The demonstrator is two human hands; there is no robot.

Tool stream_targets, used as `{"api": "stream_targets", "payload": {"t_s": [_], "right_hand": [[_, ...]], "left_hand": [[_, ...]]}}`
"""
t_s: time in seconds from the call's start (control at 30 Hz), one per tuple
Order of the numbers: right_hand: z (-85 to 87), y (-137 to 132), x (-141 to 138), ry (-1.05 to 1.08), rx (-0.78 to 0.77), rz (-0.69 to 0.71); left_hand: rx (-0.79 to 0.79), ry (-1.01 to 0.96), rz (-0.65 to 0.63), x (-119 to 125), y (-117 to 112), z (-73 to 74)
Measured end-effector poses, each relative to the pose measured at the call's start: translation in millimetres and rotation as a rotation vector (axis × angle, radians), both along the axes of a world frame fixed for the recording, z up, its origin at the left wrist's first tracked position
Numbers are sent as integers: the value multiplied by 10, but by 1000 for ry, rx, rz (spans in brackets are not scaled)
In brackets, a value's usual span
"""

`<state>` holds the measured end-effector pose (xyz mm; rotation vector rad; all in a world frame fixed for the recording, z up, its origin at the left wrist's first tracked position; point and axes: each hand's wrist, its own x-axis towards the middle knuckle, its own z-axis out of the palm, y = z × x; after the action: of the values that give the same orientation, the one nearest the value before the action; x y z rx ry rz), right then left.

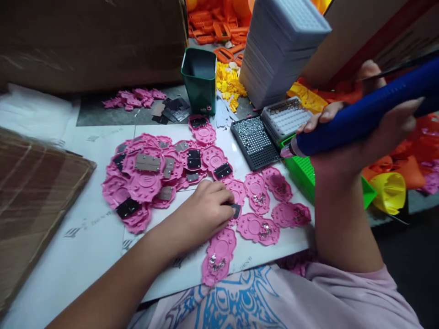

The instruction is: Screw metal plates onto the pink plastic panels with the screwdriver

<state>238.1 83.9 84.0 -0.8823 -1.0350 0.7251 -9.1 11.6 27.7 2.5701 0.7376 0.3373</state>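
My left hand (206, 208) rests on the white table sheet (85, 246), fingers curled on a pink plastic part with a small black plate (236, 210) at its fingertips. My right hand (363, 132) is raised and wrapped round a blue electric screwdriver (363, 114), its tip pointing left above a green tray (305, 173). Several pink parts with metal pieces (259, 228) lie in front of me. A pile of pink parts with grey and black plates (151, 176) lies to the left of my left hand.
A black screw tray (255, 141) and a white tray (288, 116) sit beyond the pink parts, with a tall stack of white trays (277, 50) behind. A green cup (199, 77), yellow pieces (228, 84), orange parts (219, 27) and cardboard (30, 201) surround the work area.
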Motion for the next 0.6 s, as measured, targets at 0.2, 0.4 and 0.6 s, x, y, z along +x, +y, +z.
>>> {"api": "stream_targets", "payload": {"t_s": [0.2, 0.4, 0.6], "right_hand": [[-141, 305, -48, 55, 102, 25], [-266, 358, -125, 27, 29, -28], [-289, 361, -121, 59, 38, -7]], "left_hand": [[17, -17, 21, -7, -19, -4], [24, -2, 16, -8, -20, 4], [30, 7, 23, 0, -18, 3]]}}
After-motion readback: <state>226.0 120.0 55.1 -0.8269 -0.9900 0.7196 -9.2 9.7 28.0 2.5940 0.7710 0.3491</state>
